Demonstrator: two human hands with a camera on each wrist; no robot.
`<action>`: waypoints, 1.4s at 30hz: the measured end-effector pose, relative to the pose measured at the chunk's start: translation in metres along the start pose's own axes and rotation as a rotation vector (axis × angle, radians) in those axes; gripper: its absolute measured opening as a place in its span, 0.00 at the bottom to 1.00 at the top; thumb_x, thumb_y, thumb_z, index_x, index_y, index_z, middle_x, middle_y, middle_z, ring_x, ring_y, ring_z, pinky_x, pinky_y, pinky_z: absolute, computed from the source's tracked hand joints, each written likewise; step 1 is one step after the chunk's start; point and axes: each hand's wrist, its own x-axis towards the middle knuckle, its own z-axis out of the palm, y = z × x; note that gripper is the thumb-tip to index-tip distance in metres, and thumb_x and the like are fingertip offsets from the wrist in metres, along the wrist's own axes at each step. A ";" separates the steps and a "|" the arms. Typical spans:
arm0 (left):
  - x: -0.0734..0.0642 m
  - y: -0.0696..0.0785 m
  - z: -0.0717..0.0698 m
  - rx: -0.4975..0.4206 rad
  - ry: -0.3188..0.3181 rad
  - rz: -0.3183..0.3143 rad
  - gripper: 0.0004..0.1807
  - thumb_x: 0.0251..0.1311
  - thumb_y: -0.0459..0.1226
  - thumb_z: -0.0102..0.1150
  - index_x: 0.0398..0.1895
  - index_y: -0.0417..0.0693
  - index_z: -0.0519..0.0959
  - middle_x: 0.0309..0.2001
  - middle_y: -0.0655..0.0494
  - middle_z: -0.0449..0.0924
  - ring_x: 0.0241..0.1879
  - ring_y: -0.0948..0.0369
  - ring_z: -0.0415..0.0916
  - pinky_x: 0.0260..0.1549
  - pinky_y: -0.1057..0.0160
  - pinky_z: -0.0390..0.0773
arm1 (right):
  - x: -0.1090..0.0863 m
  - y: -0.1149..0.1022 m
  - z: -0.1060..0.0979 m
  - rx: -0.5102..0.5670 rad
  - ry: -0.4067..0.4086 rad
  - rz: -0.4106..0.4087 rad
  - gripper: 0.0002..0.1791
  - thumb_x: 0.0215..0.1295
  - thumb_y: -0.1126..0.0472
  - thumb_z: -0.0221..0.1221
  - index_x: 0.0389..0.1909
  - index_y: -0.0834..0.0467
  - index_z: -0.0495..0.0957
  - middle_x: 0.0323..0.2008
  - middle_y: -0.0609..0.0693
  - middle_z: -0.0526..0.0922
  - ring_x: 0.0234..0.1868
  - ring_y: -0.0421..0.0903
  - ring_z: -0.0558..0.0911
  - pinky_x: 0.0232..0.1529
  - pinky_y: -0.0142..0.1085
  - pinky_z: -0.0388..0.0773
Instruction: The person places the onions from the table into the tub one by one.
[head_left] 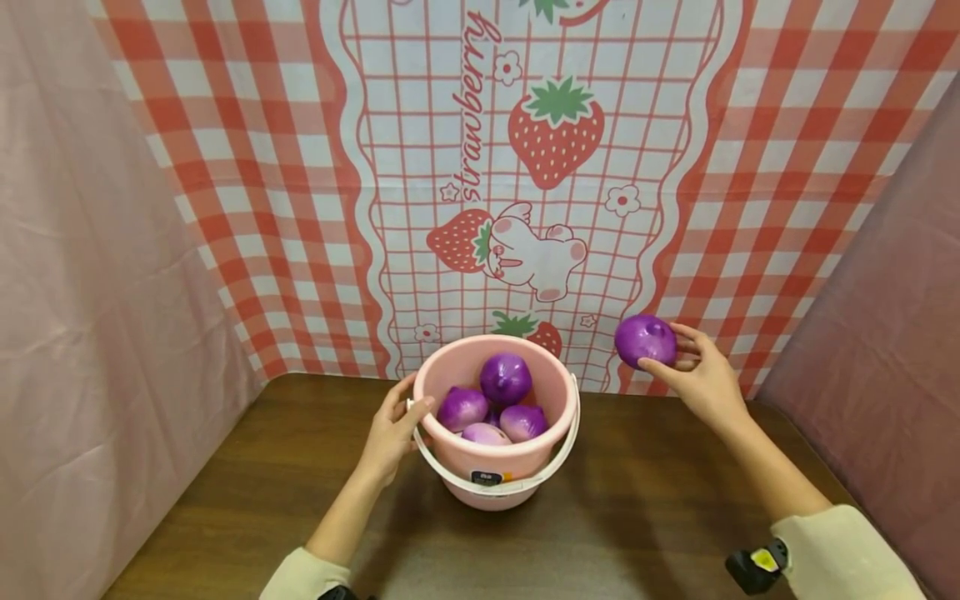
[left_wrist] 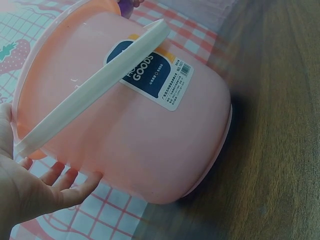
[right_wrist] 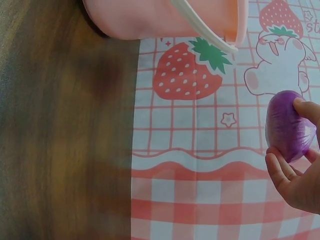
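Note:
A pink bucket (head_left: 457,457) with a white handle (head_left: 551,475) stands upright on the table, several purple onions (head_left: 506,379) inside it. My left hand (head_left: 392,433) grips the bucket's left side, thumb over the rim and fingers against the outer wall. In the left wrist view those fingers (left_wrist: 75,192) touch the wall below the handle's end. Right of the bucket and above the table, my right hand (head_left: 708,379) holds another purple onion (head_left: 643,342) between thumb and fingers. The right wrist view shows this onion (right_wrist: 286,125) apart from the bucket (right_wrist: 135,17).
The brown wooden table (head_left: 300,467) ends against a red-and-white checked cloth (head_left: 285,167) printed with strawberries. Pink cloth (head_left: 97,275) hangs at the left side, and more pink cloth (head_left: 885,333) at the right. A label (left_wrist: 150,75) is on the bucket's front.

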 end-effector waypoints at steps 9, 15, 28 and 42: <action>0.000 0.000 0.000 0.000 0.002 -0.004 0.30 0.62 0.39 0.55 0.68 0.56 0.61 0.56 0.37 0.70 0.32 0.65 0.77 0.30 0.64 0.84 | -0.002 -0.003 0.002 0.021 -0.011 -0.014 0.45 0.56 0.43 0.63 0.69 0.58 0.56 0.58 0.69 0.69 0.50 0.62 0.75 0.41 0.45 0.82; -0.001 0.000 0.001 -0.001 0.005 0.001 0.30 0.62 0.39 0.55 0.68 0.55 0.61 0.55 0.36 0.71 0.32 0.65 0.77 0.29 0.64 0.84 | -0.001 -0.006 0.004 0.021 -0.007 -0.013 0.45 0.55 0.42 0.63 0.69 0.57 0.57 0.58 0.68 0.69 0.50 0.62 0.76 0.41 0.46 0.82; -0.001 -0.001 0.001 0.003 0.006 0.000 0.30 0.62 0.38 0.55 0.68 0.55 0.61 0.54 0.38 0.71 0.31 0.65 0.77 0.28 0.65 0.84 | -0.001 -0.016 0.008 0.045 -0.005 -0.021 0.45 0.55 0.42 0.63 0.68 0.58 0.57 0.58 0.66 0.70 0.52 0.61 0.75 0.45 0.46 0.81; 0.000 -0.001 0.000 -0.001 0.002 0.007 0.30 0.63 0.38 0.55 0.68 0.55 0.61 0.54 0.36 0.71 0.31 0.65 0.77 0.29 0.63 0.84 | -0.001 -0.023 0.013 0.040 -0.019 -0.042 0.44 0.53 0.42 0.64 0.68 0.55 0.58 0.58 0.65 0.71 0.50 0.60 0.78 0.40 0.41 0.81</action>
